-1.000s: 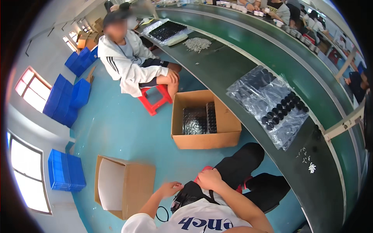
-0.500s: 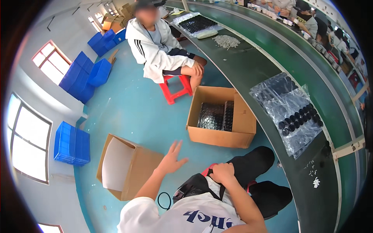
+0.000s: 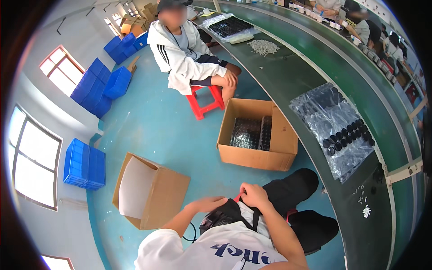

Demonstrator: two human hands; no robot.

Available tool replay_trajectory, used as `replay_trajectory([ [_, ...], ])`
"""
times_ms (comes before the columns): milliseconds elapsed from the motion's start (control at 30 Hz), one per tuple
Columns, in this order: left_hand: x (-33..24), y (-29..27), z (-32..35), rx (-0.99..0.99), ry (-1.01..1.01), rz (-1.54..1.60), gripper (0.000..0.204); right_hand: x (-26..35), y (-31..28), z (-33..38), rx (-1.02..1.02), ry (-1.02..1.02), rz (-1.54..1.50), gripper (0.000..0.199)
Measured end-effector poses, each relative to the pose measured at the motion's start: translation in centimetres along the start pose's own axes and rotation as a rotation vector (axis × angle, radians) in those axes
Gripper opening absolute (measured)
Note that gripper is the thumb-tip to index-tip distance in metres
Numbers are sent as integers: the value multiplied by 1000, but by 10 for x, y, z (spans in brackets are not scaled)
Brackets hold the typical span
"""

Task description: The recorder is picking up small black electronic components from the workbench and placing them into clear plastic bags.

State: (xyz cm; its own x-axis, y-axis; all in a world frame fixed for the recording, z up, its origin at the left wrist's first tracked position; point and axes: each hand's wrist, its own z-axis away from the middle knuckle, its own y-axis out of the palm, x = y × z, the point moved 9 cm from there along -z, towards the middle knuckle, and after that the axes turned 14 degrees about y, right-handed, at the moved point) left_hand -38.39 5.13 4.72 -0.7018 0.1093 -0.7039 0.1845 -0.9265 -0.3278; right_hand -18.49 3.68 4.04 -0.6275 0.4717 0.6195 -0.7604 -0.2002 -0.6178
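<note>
Over the person's lap in the head view, the left hand lies flat, fingers extended, at the edge of a black bag. The right hand is curled beside something red (whether pinching it, I cannot tell). Ahead, an open cardboard box contains wrapped black parts.

Beyond the cardboard box beside the bench stands a red stool; blue crates sit well left of that box.
</note>
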Motion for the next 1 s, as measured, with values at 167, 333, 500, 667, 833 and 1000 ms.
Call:
replay_trajectory([
  [167,78,9,13,26,-158,121,77,-10,-16,-1,-118,55,75,13],
  [333,148,57,52,100,-459,388,79,-39,-44,-21,-143,71,271,17],
  [500,91,87,66,-29,-523,937,81,-40,-79,-9,-167,161,182,20],
  [667,106,89,54,-49,-575,948,78,24,-125,19,-379,-146,-73,33],
  [833,113,86,33,57,-433,804,74,101,-143,71,-289,-621,-179,35],
  [1000,158,94,22,-114,-329,723,72,51,-102,38,-142,-375,115,26],
])
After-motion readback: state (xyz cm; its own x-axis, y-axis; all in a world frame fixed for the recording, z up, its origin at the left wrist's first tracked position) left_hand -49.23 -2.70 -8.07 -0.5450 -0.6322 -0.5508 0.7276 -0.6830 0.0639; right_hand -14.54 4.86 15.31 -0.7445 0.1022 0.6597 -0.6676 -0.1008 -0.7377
